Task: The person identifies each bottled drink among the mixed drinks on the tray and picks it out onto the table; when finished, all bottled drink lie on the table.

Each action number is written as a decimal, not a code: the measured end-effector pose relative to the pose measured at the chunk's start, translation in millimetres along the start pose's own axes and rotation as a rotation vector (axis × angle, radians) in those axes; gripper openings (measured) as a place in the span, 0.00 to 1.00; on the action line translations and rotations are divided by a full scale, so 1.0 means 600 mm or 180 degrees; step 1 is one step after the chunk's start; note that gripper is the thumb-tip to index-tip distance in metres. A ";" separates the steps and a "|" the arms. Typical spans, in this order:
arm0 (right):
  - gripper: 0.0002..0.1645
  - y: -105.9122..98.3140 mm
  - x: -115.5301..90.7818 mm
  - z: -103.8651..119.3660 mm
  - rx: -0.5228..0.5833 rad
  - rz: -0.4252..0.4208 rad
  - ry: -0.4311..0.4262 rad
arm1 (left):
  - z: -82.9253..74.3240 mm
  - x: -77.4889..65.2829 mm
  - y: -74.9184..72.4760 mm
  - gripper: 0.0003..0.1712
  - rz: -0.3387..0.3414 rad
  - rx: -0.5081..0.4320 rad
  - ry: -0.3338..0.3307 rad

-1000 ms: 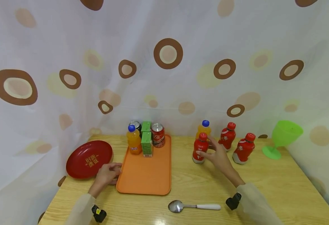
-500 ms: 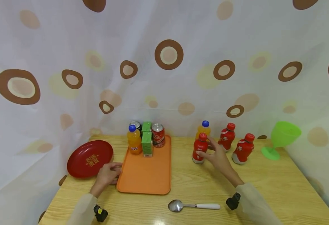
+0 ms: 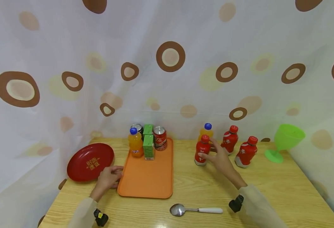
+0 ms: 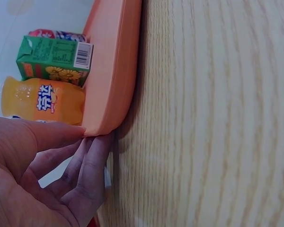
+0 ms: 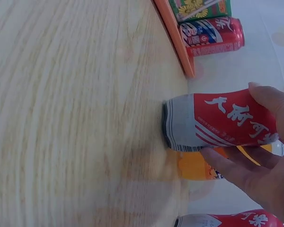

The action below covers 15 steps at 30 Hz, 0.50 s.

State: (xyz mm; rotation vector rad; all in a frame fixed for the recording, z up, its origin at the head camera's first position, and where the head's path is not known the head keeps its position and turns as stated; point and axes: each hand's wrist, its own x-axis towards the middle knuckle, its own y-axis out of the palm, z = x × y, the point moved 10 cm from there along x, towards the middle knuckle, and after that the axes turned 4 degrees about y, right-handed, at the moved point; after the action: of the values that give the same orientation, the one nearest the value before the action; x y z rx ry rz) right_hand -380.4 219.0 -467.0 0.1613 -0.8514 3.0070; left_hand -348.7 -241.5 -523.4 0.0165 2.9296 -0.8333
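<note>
My left hand (image 3: 106, 179) pinches the left rim of the orange tray (image 3: 147, 182); in the left wrist view the thumb lies on top of the rim and fingers are beneath it. My right hand (image 3: 222, 161) holds a red cola bottle (image 3: 202, 150), thumb on one side and fingers on the other. That bottle is upright on the table or very close to it, right of the tray. Partly hidden behind it is an orange soda bottle (image 3: 208, 130) with a blue cap. Two more red cola bottles (image 3: 230, 139) stand beyond the right hand.
The tray's far end bears an orange soda bottle (image 3: 135, 144), green drink cartons (image 3: 149, 148), a red can (image 3: 160, 139) and a dark can (image 3: 137, 127). A red plate (image 3: 84, 158) lies left, a spoon (image 3: 195, 210) in front, a green goblet (image 3: 288, 137) right.
</note>
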 end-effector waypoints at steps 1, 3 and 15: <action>0.52 0.002 -0.001 0.002 0.0015 0.0007 0.0001 | 0.001 0.000 0.000 0.19 0.0004 -0.0007 0.0004; 0.52 0.003 -0.002 0.006 0.0058 -0.0001 0.0006 | 0.003 0.000 0.001 0.19 0.0003 -0.0021 0.0001; 0.37 -0.034 0.004 0.092 0.0060 -0.0522 -0.0670 | -0.003 -0.001 0.001 0.19 0.0019 -0.0043 -0.0005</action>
State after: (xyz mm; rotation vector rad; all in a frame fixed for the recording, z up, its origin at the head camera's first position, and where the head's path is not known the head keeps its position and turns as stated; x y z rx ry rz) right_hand -376.9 207.4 -409.5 0.5287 -0.7800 2.8800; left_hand -348.1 -240.2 -522.1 0.0239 2.9322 -0.8121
